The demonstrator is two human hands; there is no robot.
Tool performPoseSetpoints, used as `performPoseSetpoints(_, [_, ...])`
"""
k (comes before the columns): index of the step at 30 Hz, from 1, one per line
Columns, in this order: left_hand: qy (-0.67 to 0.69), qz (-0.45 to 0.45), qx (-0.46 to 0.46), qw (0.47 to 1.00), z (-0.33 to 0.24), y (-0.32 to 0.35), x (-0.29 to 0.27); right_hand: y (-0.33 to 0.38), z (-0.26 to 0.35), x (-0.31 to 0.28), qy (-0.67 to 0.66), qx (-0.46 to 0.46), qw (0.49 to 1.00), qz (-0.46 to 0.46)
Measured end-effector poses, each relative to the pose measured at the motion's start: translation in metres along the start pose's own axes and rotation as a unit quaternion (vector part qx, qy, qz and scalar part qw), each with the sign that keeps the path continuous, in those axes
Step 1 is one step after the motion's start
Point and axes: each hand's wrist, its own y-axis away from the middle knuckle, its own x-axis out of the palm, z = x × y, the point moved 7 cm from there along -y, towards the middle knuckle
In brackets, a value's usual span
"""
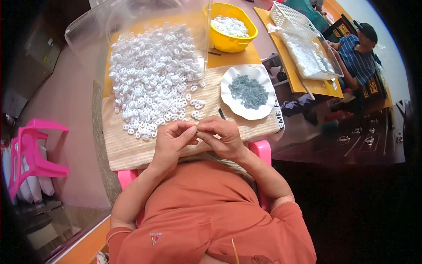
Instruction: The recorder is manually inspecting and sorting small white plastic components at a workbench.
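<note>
My left hand point(174, 140) and my right hand point(223, 137) meet over the near edge of the table point(132, 155), fingertips pinched together. Whatever sits between the fingertips is too small and covered to make out. Just beyond my left hand spreads a large heap of small white plastic pieces point(149, 75), each oval with two holes. A few loose white pieces point(196, 104) lie between the heap and a white scalloped plate point(229, 104). Small clear grey-blue slivers point(249, 91) fill the plate's middle. Close past my right hand is a short black stick-like object point(222, 114).
A clear plastic bin point(94, 22) lies tipped behind the heap. The yellow basin point(233, 43) at the back holds white pieces. To the right, a person point(358, 55) sits by another table point(281, 55) with a white basket point(292, 20) and a clear tray. A pink stool point(37, 154) stands left.
</note>
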Motion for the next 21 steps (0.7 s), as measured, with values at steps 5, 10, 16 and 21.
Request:
performPoseSetpoints(5, [-0.005,-0.019,0.017,1.000,0.000,-0.001,-0.004,0.004,-0.009,0.003,-0.043,0.039,0.998,0.023])
performPoseSetpoints(10, [-0.011,-0.010,0.025,1.000,0.009,-0.003,-0.008,0.007,-0.014,0.006,-0.099,0.070,0.993,0.011])
performPoseSetpoints(16, [0.009,-0.028,0.024,0.999,0.011,-0.002,-0.012,0.007,-0.018,0.011,-0.094,0.108,0.989,0.026])
performPoseSetpoints(21, [0.014,-0.031,0.014,0.999,0.012,-0.001,-0.014,0.005,-0.015,0.011,-0.063,0.093,0.993,0.019])
